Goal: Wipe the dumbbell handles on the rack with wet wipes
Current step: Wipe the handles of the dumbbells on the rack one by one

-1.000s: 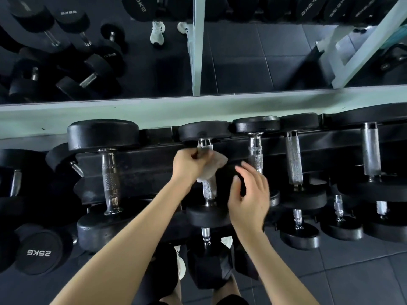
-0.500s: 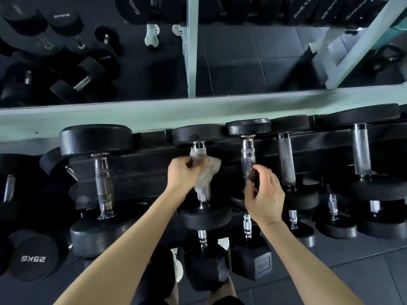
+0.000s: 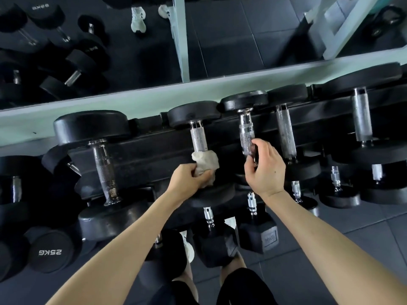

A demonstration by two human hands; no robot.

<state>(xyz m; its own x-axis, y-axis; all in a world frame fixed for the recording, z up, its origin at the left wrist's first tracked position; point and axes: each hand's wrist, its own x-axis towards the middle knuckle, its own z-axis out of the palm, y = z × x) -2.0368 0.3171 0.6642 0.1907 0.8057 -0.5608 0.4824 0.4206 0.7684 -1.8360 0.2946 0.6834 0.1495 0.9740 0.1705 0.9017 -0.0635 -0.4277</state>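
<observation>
In the head view, the left hand (image 3: 189,178) is squeezing a bunched wet wipe (image 3: 206,161) round the near end of a dumbbell handle (image 3: 198,138) on the rack (image 3: 143,155), likely to scrub it. The right hand (image 3: 265,170) is curling its fingers round the next handle (image 3: 246,134) rightward, probably steadying it.

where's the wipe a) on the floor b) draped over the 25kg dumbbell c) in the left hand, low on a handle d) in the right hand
c: the left hand grips the wipe bunched at the lower end of a dumbbell handle; the right hand holds the next handle bare.
</observation>
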